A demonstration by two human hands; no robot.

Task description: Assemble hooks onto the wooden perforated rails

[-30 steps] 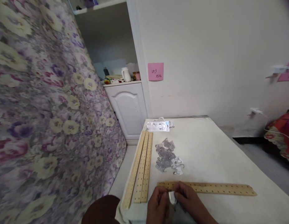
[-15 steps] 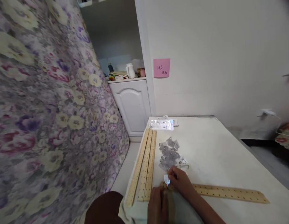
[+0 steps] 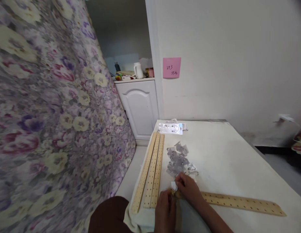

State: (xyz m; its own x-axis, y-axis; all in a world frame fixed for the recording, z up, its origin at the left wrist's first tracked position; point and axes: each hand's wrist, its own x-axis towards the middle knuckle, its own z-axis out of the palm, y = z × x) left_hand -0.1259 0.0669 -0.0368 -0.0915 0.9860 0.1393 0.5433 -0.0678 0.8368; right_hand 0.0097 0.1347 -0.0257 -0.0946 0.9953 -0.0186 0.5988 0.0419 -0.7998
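A long wooden strip with rows of holes lies across the white table near me. My left hand rests closed on its left end, its fingers curled over the wood. My right hand is pinched on a small clear hook piece held at that same end of the strip. Just beyond my right hand lies a pile of clear adhesive hooks.
Three more perforated wooden strips lie side by side along the table's left edge. A clear blister pack sits at the far edge. A floral cloth hangs at left. A white cabinet and a pink note are beyond.
My right hand has lifted the small hook piece from in front of me to the strip's left end, near the pile. The view has shifted left and slightly closer.
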